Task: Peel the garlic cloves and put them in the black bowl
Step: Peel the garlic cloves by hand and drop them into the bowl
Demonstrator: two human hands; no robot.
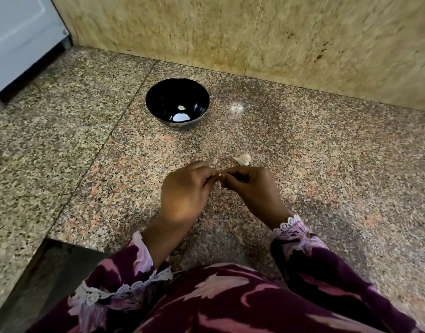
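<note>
Left hand and right hand, fingertips together, pinching a small clove (mostly hidden); garlic piece just beyond; black bowl farther ahead.

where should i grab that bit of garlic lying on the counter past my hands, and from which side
Pinch the garlic piece across its plump rounded body, coming down from above with the right hand, which is nearer. It lies flat and alone on the granite counter, so nothing crowds it. Its left end tapers to a thin papery point that would probably slip or tear, so avoid that end.
</note>
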